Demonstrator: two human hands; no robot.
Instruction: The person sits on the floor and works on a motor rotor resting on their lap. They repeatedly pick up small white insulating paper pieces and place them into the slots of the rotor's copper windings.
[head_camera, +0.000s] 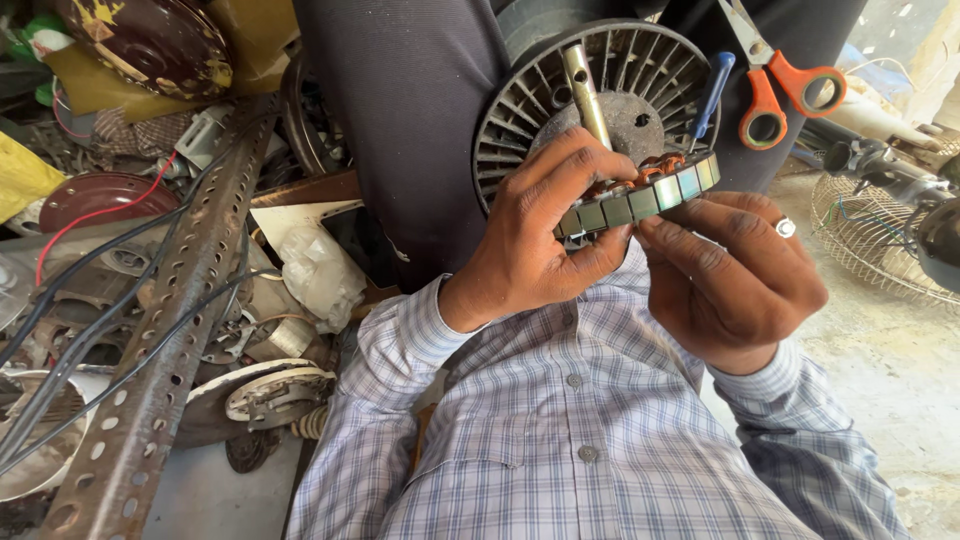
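1. At the far left I see a heap of scrap: a dark red dome cover (150, 40) at the top, a smaller red disc (100, 195) below it, and black and red wires trailing over them.
2. A rusty perforated angle bar (170, 310) runs slantwise from upper middle down to the lower left corner, lying over the wires and round motor parts.
3. Left of centre, a crumpled white plastic bag (315, 265) lies beside the dark trouser leg (410, 110).
4. My left hand (535, 235) is closed around the stator ring (640, 200), fingers curled over its top and thumb under its edge; copper windings show inside the ring.
5. Behind the ring stands a grey finned motor housing (520, 120) with a brass-coloured shaft (585, 90) rising from its centre, and a blue-handled tool (712, 95) leaning at its right.
6. My right hand (735, 275), a ring on one finger, grips the stator ring from below and the right, fingers folded tight.
7. Orange-handled scissors (785, 90) lie above it.
8. A wire fan guard (870, 235) rests on the floor at far right.
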